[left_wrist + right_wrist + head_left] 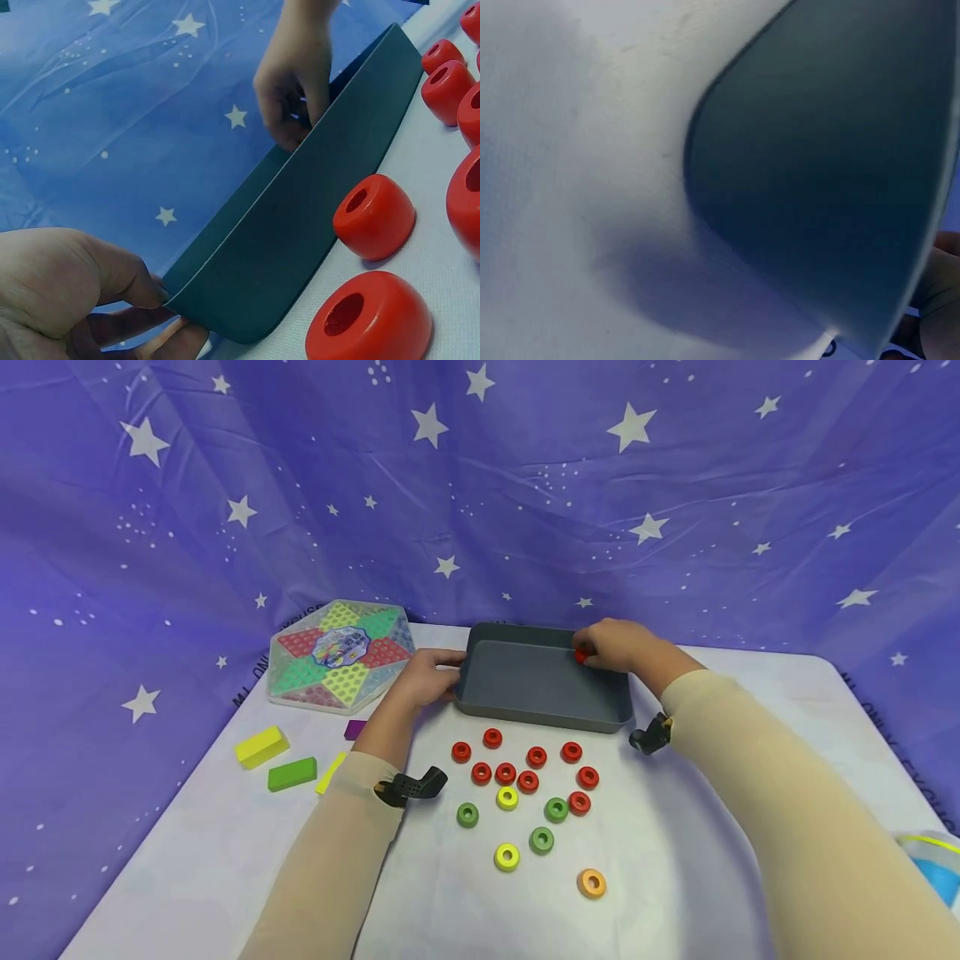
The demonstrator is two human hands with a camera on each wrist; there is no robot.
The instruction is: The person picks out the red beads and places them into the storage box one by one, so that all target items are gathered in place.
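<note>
At far left a hexagonal clear-plastic Chinese-checkers board [341, 652] is seen on the white table [697, 827], with a yellow block [261, 747] and a green block [292, 773] near the table's left edge. The left hand [426, 681] is curled round the left rim of the dark grey rectangular plastic tray [542, 683], thumb inside and fingers outside, as the left wrist view confirms. The tray sits at the back middle of the table; it is judged light, stiff and smooth-walled, so it could slide if not steadied, and its rim is the natural hold. In front of it a scatter of small rings lies: red plastic rings [527, 766], green rings [548, 825], yellow rings [507, 827] and one orange ring [592, 882]. The right hand [618, 645] is at the tray's far right corner, fingertips pinched on one small red ring [581, 654] just above the tray floor. The ring is judged hard, light and smooth, prone to roll; a pinch across its outer wall suits it.
</note>
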